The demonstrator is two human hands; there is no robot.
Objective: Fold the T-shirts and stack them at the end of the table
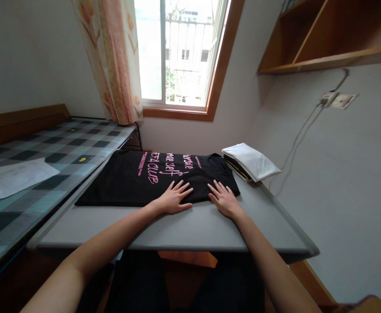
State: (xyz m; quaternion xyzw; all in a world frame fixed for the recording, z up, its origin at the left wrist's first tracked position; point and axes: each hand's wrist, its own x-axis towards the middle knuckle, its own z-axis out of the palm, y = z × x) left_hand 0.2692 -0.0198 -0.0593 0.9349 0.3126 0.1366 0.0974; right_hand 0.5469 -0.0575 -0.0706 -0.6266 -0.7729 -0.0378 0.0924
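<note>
A black shirt (121,182) with pink lettering lies sideways across the grey table, its neckline toward the right and one part folded over along the near side. My left hand (174,199) rests flat on the near edge of the shirt, fingers spread. To its right, my right hand (223,198) also lies on the cloth with its fingers apart, close to the shoulder end. Neither hand grips anything. Beyond the shirt's right end sits a stack of folded cloth (252,161), white on top with black beneath.
The grey table (190,230) has a raised rim. On the left stands a bed (47,145) with a checked cover and white papers (21,176). A window, a curtain (120,65), a wall socket (338,100) with cables and a wooden shelf (323,58) surround it.
</note>
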